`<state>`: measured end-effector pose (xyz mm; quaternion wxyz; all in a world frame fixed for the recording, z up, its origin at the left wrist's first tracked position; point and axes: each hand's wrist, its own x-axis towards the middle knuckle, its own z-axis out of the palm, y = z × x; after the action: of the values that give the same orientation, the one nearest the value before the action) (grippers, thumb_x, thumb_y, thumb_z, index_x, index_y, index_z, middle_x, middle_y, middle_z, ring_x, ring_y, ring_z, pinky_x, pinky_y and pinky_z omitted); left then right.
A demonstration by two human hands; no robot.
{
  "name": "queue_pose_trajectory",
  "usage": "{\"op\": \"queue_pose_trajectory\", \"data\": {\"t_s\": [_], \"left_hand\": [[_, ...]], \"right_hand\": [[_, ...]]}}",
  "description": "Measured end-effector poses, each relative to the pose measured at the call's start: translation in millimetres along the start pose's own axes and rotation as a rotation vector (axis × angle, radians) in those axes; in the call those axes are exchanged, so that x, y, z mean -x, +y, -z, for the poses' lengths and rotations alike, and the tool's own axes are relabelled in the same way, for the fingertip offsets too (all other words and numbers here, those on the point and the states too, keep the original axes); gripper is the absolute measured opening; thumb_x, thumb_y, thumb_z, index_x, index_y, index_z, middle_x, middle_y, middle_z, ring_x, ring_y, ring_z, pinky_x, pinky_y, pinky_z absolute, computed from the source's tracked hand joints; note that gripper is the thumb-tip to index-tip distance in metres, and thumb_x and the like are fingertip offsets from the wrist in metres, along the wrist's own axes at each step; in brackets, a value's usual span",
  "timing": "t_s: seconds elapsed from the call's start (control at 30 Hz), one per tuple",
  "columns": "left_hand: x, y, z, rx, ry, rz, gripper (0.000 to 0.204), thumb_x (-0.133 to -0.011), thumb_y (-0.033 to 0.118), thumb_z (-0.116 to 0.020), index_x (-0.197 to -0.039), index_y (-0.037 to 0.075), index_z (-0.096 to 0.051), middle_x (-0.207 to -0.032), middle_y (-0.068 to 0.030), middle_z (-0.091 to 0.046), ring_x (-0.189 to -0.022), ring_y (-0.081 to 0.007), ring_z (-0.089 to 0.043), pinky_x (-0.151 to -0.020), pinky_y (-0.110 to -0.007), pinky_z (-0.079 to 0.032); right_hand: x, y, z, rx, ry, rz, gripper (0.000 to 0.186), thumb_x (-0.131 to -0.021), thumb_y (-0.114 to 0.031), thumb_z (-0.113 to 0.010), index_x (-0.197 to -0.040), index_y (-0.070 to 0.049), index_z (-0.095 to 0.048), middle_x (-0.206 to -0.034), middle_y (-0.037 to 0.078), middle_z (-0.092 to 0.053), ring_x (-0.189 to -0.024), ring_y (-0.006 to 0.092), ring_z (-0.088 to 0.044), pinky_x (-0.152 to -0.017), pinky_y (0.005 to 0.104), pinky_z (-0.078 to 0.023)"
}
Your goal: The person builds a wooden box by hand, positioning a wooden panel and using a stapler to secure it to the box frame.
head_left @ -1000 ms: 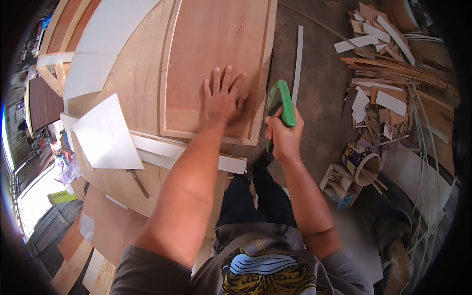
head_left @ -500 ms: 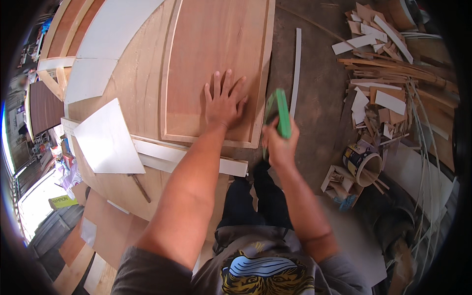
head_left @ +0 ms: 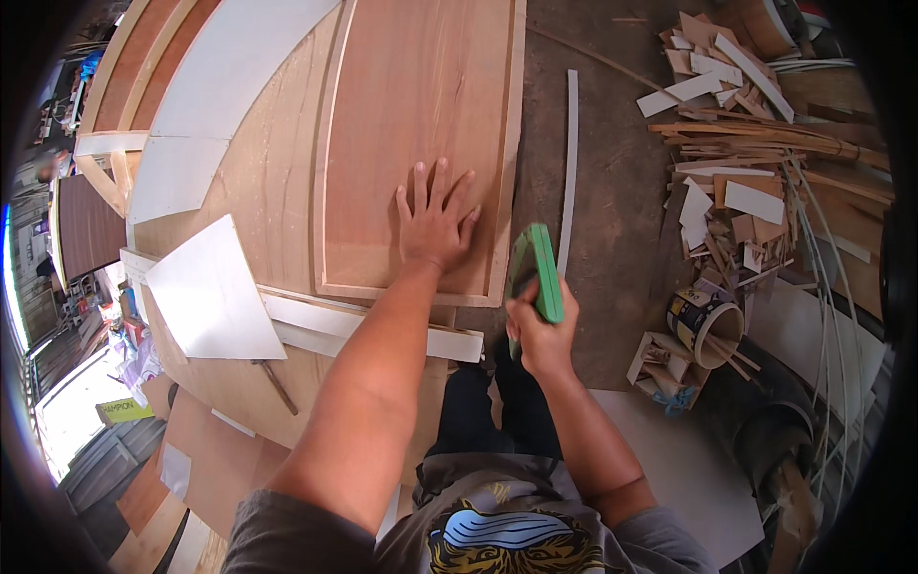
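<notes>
A shallow wooden panel [head_left: 382, 115] with a raised pale frame round its edge lies in front of me. Flat on its reddish-brown inner face, near the close end, rests my left hand [head_left: 435, 225] with the fingers spread. Just outside the panel's right edge, by the near corner, my right hand [head_left: 545, 325] is wrapped round a green tool [head_left: 545, 273] that looks like a nail gun. Its body sticks up past my fist, and my fingers hide the handle. I cannot tell whether the tool touches the frame's edge.
A white sheet [head_left: 206, 292] and white-faced strips [head_left: 440, 342] lie left of and below the panel. One long strip [head_left: 571, 163] is on the floor at right. Scrap wood [head_left: 727, 201], a bucket with sticks [head_left: 708, 320] and a small wooden box [head_left: 660, 364] stand further right.
My right hand and the green tool have come nearer to me along the panel's right edge. The left hand keeps its place on the panel. The whole view has shifted slightly.
</notes>
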<state>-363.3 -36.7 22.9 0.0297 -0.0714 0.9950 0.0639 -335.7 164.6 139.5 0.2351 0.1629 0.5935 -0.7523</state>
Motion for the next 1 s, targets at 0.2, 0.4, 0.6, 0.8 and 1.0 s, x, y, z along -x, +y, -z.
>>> {"op": "queue_pose_trajectory", "data": {"t_s": [0.2,0.4,0.6,0.8,1.0], "left_hand": [[4,-8,-6,-0.013,0.012,0.019,0.063,-0.104,0.054,-0.048,-0.163,0.036,-0.036,-0.175,-0.0065,-0.02,-0.16,-0.04,-0.014,-0.123,-0.068,-0.016],[0,-4,-3,-0.022,0.002,0.013,0.064,-0.103,0.054,-0.048,-0.163,0.037,-0.035,-0.175,-0.0068,-0.02,-0.16,-0.0405,-0.016,-0.123,-0.068,-0.016],[-4,-2,3,-0.034,0.017,0.011,0.064,-0.104,0.053,-0.048,-0.164,0.037,-0.034,-0.175,-0.0071,-0.021,-0.16,-0.0398,-0.016,-0.123,-0.067,-0.017],[3,-4,-1,-0.042,0.023,0.011,0.063,-0.104,0.053,-0.048,-0.163,0.036,-0.035,-0.174,-0.0071,-0.023,-0.16,-0.0399,-0.017,-0.123,-0.066,-0.018],[-2,-3,2,-0.011,0.041,0.011,0.062,-0.105,0.051,-0.048,-0.163,0.036,-0.035,-0.174,-0.0068,-0.023,-0.16,-0.0397,-0.017,-0.123,-0.067,-0.018]], "right_hand": [[3,-10,-5,-0.004,0.055,-0.044,0.016,-0.086,0.006,-0.064,-0.09,-0.005,-0.053,-0.067,0.001,-0.054,-0.051,0.01,-0.055,-0.046,0.0257,-0.042],[-29,-1,-4,-0.036,0.038,0.024,0.018,-0.085,0.007,-0.064,-0.092,-0.006,-0.053,-0.069,-0.001,-0.054,-0.052,0.0078,-0.054,-0.046,0.0254,-0.041],[-9,3,1,0.001,0.038,-0.006,0.019,-0.087,0.008,-0.064,-0.093,-0.006,-0.053,-0.071,0.001,-0.056,-0.056,0.0083,-0.056,-0.049,0.026,-0.044],[4,1,0,0.013,0.024,-0.026,0.018,-0.087,0.007,-0.064,-0.092,-0.006,-0.054,-0.07,-0.001,-0.054,-0.054,0.008,-0.054,-0.049,0.0261,-0.043],[-16,-6,-10,-0.028,0.042,-0.009,0.016,-0.087,0.006,-0.063,-0.091,-0.006,-0.053,-0.069,-0.001,-0.054,-0.053,0.0077,-0.053,-0.047,0.0251,-0.041]]}}
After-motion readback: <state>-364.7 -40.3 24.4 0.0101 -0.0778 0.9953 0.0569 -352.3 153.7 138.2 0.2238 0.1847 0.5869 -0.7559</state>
